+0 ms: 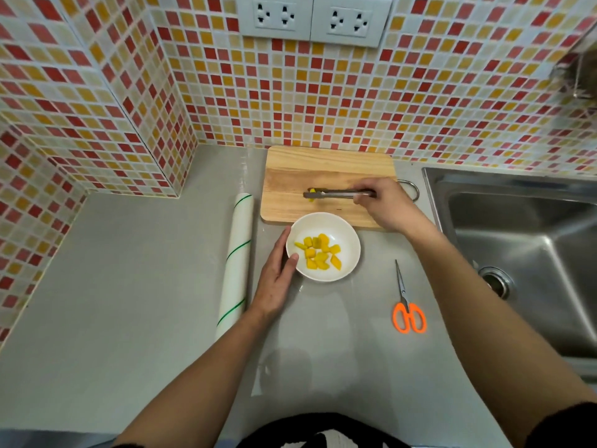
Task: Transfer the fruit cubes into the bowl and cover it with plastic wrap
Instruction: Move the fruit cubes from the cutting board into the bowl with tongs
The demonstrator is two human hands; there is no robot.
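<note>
Yellow fruit cubes point(319, 253) in a round white bowl point(350, 253); orange-handled scissors point(408, 313); white plastic wrap roll point(237, 253) with green stripes; red, orange and cream tiled wall point(97, 92).

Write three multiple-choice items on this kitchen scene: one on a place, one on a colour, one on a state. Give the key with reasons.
1. Where is the roll of plastic wrap?
A. Left of the bowl
B. In the sink
C. On the cutting board

2. What colour are the scissors' handles?
A. Green
B. Orange
C. Black

3. What is the right hand doing?
A. Resting flat
B. Holding tongs closed on a fruit cube
C. Cutting wrap

Key: 1 A, it lies on the counter beyond the left hand; 2 B, bright orange loops; 3 B, the tong tips pinch a yellow piece over the board.
</note>
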